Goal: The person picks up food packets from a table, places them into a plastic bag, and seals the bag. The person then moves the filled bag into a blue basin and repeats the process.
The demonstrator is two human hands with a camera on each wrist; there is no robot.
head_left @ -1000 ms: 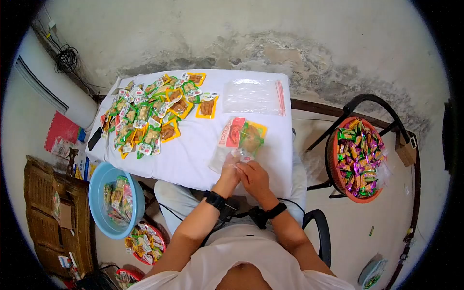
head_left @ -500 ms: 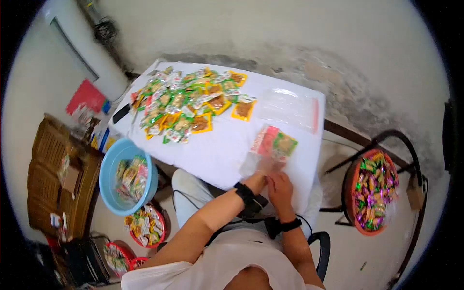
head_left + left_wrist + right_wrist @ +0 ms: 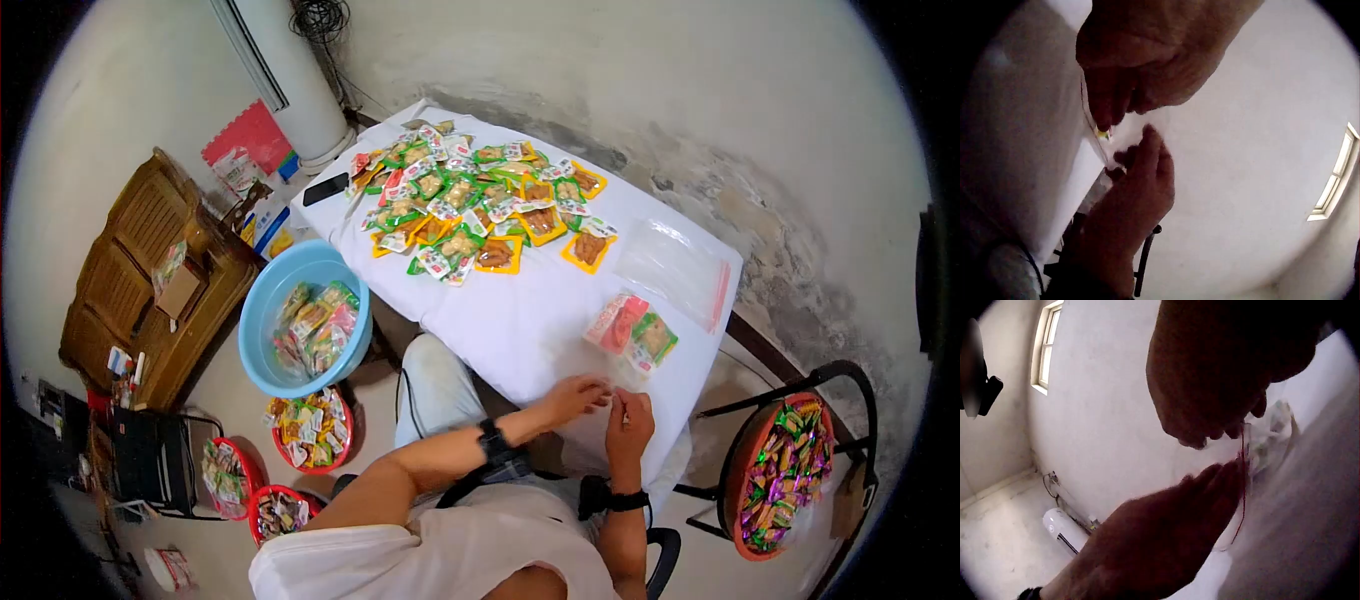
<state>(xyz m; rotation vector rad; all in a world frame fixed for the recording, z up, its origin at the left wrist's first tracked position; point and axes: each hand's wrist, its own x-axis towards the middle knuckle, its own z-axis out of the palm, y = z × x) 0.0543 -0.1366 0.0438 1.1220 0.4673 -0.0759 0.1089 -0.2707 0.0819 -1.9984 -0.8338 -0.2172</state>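
Note:
A clear zip bag (image 3: 632, 338) lies on the white table (image 3: 520, 310) near its front edge, holding a red snack packet and a green-and-yellow one. My left hand (image 3: 598, 388) and right hand (image 3: 622, 405) meet at the bag's near mouth, each pinching its edge. In the left wrist view the left hand (image 3: 1110, 125) pinches the thin film, with the right hand (image 3: 1136, 152) just below it. The right wrist view shows the bag's red zip strip (image 3: 1243, 481) running between the right hand (image 3: 1222, 434) and the left hand (image 3: 1225, 475).
A heap of snack packets (image 3: 470, 195) covers the table's far left, with empty zip bags (image 3: 675, 268) at the far right and a phone (image 3: 325, 188) on a corner. A blue basin (image 3: 262, 340), red floor baskets (image 3: 310, 430), and a candy basket (image 3: 785, 470) on a chair surround me.
The head view has swung left and pulled back. Both hands have stayed together at the bag's near mouth, now closer to the table's front edge. The bag still lies flat.

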